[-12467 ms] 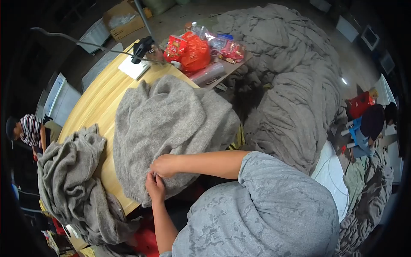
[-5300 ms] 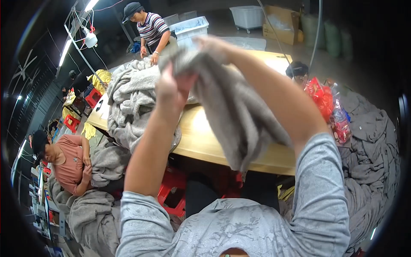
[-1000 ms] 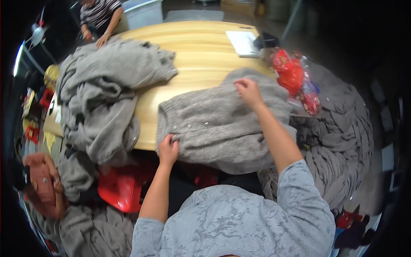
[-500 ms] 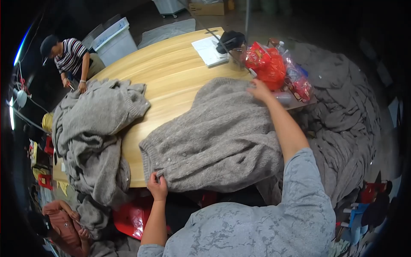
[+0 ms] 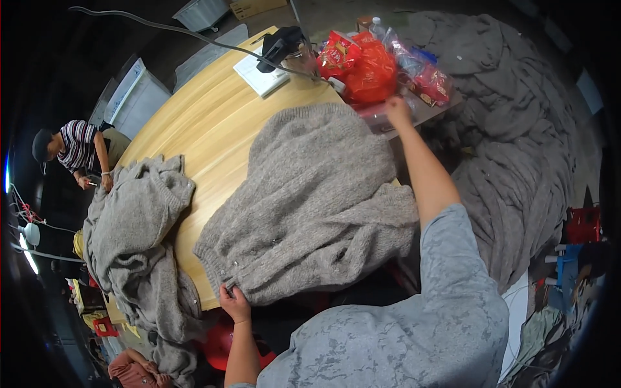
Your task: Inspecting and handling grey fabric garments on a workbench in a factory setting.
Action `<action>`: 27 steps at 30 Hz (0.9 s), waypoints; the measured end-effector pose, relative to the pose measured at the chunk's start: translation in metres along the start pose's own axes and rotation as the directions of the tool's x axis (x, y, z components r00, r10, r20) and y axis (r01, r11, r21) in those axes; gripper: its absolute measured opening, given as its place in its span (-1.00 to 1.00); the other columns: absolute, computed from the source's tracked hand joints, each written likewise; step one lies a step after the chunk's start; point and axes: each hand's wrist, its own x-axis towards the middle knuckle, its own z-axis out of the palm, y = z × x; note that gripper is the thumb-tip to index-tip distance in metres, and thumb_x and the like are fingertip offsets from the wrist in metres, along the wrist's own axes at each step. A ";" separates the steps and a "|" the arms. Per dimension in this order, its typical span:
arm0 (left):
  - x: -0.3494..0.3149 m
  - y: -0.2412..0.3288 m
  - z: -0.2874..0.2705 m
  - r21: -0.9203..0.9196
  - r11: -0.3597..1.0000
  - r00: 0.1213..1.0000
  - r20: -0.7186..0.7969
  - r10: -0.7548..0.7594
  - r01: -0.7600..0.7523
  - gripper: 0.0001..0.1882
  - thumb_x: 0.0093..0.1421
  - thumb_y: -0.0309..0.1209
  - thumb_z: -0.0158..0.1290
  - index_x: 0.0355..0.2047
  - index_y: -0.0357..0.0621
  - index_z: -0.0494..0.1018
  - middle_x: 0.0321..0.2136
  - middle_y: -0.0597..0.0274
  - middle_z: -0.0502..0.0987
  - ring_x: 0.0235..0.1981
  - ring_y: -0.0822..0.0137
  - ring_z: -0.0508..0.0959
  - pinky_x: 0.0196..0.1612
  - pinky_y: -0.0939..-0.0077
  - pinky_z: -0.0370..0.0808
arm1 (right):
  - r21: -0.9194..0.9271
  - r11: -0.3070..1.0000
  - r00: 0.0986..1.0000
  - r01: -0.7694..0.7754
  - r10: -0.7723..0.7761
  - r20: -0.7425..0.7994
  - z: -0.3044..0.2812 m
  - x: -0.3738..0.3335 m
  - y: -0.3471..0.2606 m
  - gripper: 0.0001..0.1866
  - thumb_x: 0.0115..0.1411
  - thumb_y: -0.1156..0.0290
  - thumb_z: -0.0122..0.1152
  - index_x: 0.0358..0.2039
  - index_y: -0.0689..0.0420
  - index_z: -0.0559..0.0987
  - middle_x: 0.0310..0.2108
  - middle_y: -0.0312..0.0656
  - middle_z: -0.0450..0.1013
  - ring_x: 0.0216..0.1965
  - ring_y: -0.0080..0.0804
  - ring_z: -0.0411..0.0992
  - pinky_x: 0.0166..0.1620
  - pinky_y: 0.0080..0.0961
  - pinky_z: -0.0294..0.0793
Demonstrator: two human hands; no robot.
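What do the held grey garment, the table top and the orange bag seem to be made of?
Grey garment: matte knit, perhaps wool or a blend; fuzzy surface, ribbed edges.
Table top: smooth wood or laminate with slight sheen; pale streaked grain shows.
Orange bag: probably thin plastic, glossy; crinkled, with bright highlights.

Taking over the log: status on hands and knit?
Left hand pinches grey knit. Right hand near orange bag. Knit spread on table, garment heap at left.

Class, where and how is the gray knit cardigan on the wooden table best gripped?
Probably, grip the knit cardigan by the ribbed band at its left end, coming from the left: this edge lies spread, unbunched, and the left hand pinches its near corner.
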 end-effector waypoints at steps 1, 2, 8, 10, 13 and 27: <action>0.000 0.000 0.001 0.005 1.000 1.000 -0.004 -0.011 0.011 -0.88 0.00 -0.55 -0.10 -0.41 -0.27 0.35 -0.58 0.14 0.41 -0.53 0.31 0.41 -0.40 0.48 0.35 | -0.132 0.986 0.992 -0.100 0.109 0.060 0.007 0.002 0.025 -0.75 -0.03 0.29 0.10 -0.39 0.17 0.54 -0.42 -0.01 0.48 -0.33 -0.11 0.46 -0.25 -0.26 0.40; 0.001 0.000 0.001 0.033 0.999 1.000 0.007 -0.014 0.014 -0.88 0.00 -0.54 -0.10 -0.41 -0.27 0.35 -0.57 0.12 0.42 -0.53 0.27 0.41 -0.40 0.47 0.35 | -0.172 0.981 0.949 -0.090 0.138 0.285 0.010 0.003 0.050 -0.72 -0.03 0.28 0.11 -0.33 0.15 0.53 -0.35 0.01 0.47 -0.24 -0.12 0.43 -0.17 -0.29 0.38; 0.004 0.006 0.003 0.137 0.991 1.000 0.005 -0.009 0.008 -0.84 -0.01 -0.51 -0.10 -0.37 -0.27 0.36 -0.53 -0.02 0.44 -0.48 0.05 0.45 -0.39 0.36 0.37 | -0.090 0.994 0.960 -0.057 0.079 0.270 0.079 -0.010 0.135 -0.48 -0.02 0.30 0.14 -0.01 0.12 0.33 -0.08 0.01 0.35 -0.03 -0.06 0.30 0.00 -0.31 0.28; 0.003 0.007 0.003 0.260 0.966 1.000 -0.023 0.006 0.001 -0.81 -0.01 -0.46 -0.10 -0.36 -0.26 0.36 -0.50 -0.09 0.44 -0.45 -0.06 0.44 -0.38 0.28 0.37 | -0.091 0.993 0.965 0.074 -0.048 0.259 0.096 -0.008 0.154 -0.46 -0.02 0.30 0.12 0.03 0.10 0.30 -0.07 -0.01 0.35 -0.02 -0.04 0.29 0.00 -0.27 0.28; 0.003 0.004 0.002 0.251 0.964 0.995 0.018 -0.097 0.089 -0.76 -0.02 -0.44 -0.08 -0.32 -0.25 0.36 -0.45 -0.12 0.44 -0.38 -0.09 0.44 -0.32 0.26 0.38 | 0.158 0.987 0.950 -0.013 -0.037 0.310 0.107 0.002 0.182 -0.65 0.02 0.30 0.09 -0.16 0.13 0.46 -0.21 -0.03 0.43 -0.16 -0.09 0.39 -0.12 -0.35 0.35; 0.013 0.013 -0.033 -0.162 0.956 0.968 -0.013 -0.251 0.246 -0.69 -0.05 -0.53 0.02 -0.24 -0.25 0.33 -0.28 0.14 0.37 -0.46 0.38 0.43 -0.35 0.57 0.41 | 0.874 0.277 0.901 -0.399 0.298 0.316 0.007 0.049 0.165 -0.86 0.00 0.69 0.07 -0.37 0.40 0.38 -0.42 -0.04 0.40 -0.41 -0.15 0.46 -0.30 -0.34 0.56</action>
